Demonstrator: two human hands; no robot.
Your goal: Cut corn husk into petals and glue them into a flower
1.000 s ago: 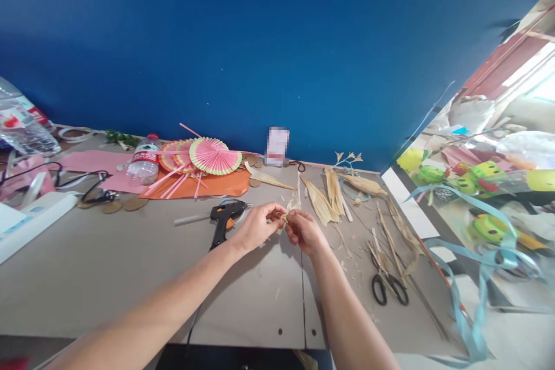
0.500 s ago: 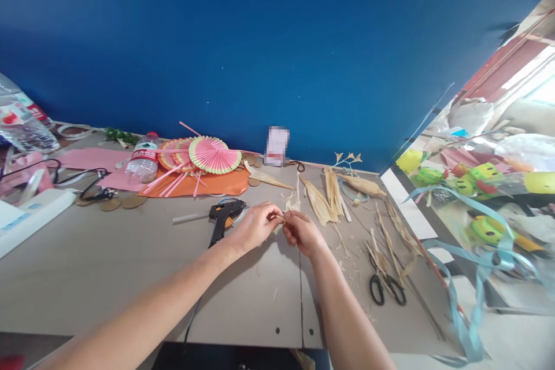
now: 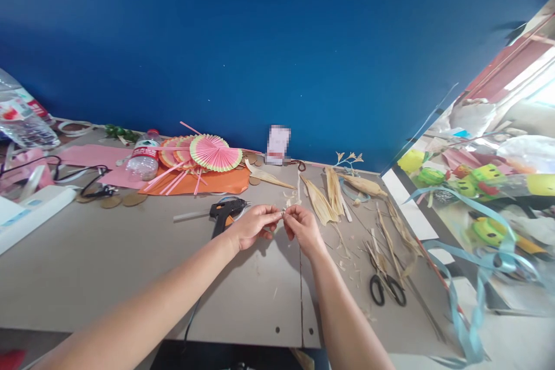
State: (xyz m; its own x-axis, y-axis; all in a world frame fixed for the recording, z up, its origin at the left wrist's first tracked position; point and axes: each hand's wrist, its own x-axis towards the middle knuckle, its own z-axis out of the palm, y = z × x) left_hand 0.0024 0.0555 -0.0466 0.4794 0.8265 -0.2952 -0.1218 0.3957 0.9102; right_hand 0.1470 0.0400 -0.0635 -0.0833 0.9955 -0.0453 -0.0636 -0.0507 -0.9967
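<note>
Pinching a small dried husk piece between both hands.
Left hand and right hand each close a fingertip grip on it, above the worktop, just right of the black glue gun.

We see through one camera worn on the head, facing forward and down over the flat grey work table toward the deep blue wall behind it. It sits close: both bare forearms enter from the bottom edge, and the left hand and right hand meet on a small pale strip of dried husk near the frame's centre. The wide lens tilts the table's far edge and leans the clutter of yellow and green toys in along the right side.
</note>
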